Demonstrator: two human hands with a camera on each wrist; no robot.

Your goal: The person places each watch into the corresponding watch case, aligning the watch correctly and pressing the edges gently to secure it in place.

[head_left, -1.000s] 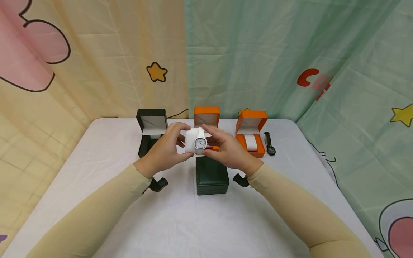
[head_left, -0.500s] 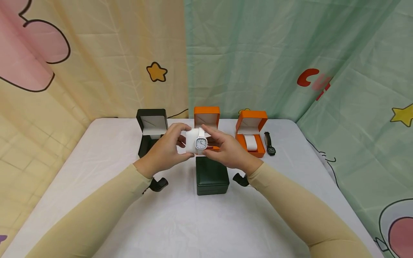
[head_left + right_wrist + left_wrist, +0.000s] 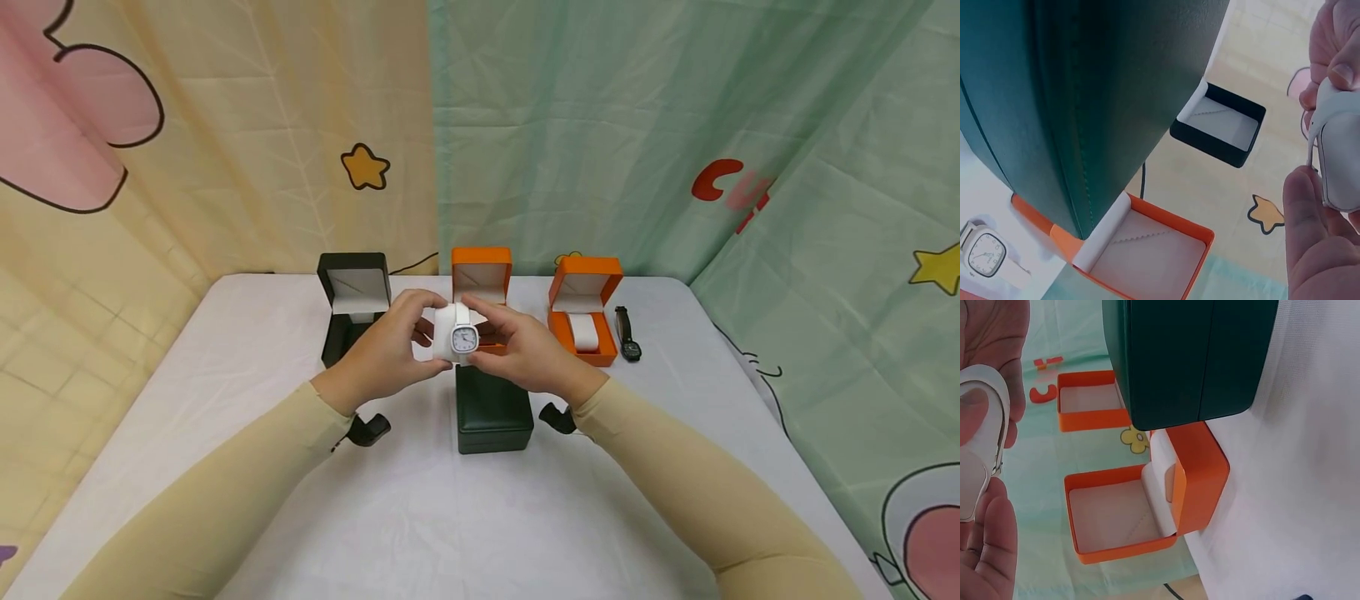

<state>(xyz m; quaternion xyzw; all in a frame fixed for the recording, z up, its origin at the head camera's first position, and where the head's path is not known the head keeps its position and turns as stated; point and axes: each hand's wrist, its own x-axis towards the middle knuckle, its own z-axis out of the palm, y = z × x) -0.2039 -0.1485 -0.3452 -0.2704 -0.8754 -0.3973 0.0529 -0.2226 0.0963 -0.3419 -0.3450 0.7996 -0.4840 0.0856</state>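
A white wristwatch (image 3: 465, 338) with a pale square dial is wrapped round a white cushion (image 3: 442, 335), held up above the table at the centre. My left hand (image 3: 384, 348) grips the cushion's left side, thumb below and fingers above. From the right, my right hand (image 3: 521, 346) pinches the watch between thumb and index finger, at the bottom and top of its strap. Both wrist views show the strap (image 3: 1001, 406) curving round the cushion side-on. Just below the hands stands a closed dark green box (image 3: 493, 408).
An open black box (image 3: 358, 287) stands at the back left. Two open orange boxes, a middle one (image 3: 481, 268) and a right one (image 3: 585, 279), stand alongside. A black watch (image 3: 627, 333) lies far right. Another white-dialled watch (image 3: 986, 253) lies beyond the green box.
The white watch on its cushion has shifted slightly down, and my right hand has edged a little left with it. The boxes and the black watch have stayed put.
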